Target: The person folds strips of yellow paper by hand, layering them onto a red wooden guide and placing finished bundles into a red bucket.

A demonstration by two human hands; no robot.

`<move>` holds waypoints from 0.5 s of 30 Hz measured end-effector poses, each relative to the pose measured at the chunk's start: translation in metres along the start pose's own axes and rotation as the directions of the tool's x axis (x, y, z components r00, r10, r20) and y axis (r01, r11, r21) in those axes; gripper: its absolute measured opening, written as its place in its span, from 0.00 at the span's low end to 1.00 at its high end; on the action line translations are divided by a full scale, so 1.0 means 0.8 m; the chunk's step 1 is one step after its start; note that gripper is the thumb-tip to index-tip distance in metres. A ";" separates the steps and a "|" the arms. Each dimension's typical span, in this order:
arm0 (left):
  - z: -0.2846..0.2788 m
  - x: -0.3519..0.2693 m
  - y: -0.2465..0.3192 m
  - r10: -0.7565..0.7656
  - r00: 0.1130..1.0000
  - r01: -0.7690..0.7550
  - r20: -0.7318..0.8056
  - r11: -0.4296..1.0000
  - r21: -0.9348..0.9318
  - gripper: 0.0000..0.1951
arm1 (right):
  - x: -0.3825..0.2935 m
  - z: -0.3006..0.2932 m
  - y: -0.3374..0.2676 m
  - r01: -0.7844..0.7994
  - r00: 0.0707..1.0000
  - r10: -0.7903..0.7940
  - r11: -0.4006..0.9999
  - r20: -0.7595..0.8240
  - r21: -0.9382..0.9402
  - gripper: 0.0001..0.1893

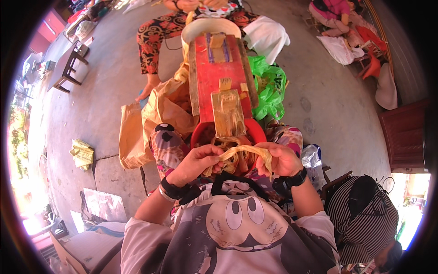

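My left hand [204, 160] and my right hand [281, 160] hold a pale yellow, dried plant-like strip [244, 148] between them, one end in each. It arches over a red basin [258, 131] that sits between my knees and holds more such strips. Beyond my hands, a red board [219, 73] lies on a wider wooden plank, reaching from the red basin to a pale tub [191, 30]. On its near end stands a wooden block [228, 113], with smaller wood pieces behind it. At its far end is another wooden piece [217, 40] between purple strips.
Another person [150, 37] sits opposite, hands above the pale tub. A brown paper sack [131, 137] stands left of the board, a green plastic bag [270, 89] right of it. A person in a striped top [362, 219] is close at lower right. A cardboard box [92, 243] is at lower left.
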State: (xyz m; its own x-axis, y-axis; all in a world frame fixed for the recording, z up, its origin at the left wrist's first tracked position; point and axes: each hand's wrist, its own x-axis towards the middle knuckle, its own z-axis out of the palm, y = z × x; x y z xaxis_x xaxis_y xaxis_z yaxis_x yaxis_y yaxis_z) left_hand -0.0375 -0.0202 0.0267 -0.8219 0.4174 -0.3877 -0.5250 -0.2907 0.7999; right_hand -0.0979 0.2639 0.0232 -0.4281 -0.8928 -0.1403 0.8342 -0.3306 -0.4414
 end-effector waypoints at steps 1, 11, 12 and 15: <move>0.001 0.000 -0.001 0.001 1.000 -0.001 -0.003 1.000 0.015 0.06 | 0.002 0.002 0.002 -0.005 1.000 0.005 1.000 0.014 -0.027 0.27; 0.010 0.006 -0.008 0.315 0.948 -0.260 -0.045 0.847 0.464 0.04 | 0.016 0.023 0.010 -0.100 0.979 0.020 0.914 -0.203 -0.392 0.28; 0.014 0.006 -0.007 0.374 0.927 -0.287 -0.045 0.779 0.557 0.04 | 0.019 0.024 0.011 -0.109 0.976 0.016 0.899 -0.219 -0.424 0.25; 0.017 0.011 0.000 0.520 0.852 -0.378 0.064 0.525 0.763 0.06 | 0.029 0.033 0.009 -0.223 0.931 -0.052 0.705 -0.362 -0.674 0.17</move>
State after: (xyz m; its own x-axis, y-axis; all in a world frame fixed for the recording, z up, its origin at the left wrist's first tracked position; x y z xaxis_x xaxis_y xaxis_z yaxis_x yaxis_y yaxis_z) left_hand -0.0418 -0.0046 0.0296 -0.9590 0.2589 0.1153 0.2036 0.3464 0.9157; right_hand -0.0924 0.2323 0.0401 -0.5681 -0.7025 -0.4286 0.4488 0.1720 -0.8769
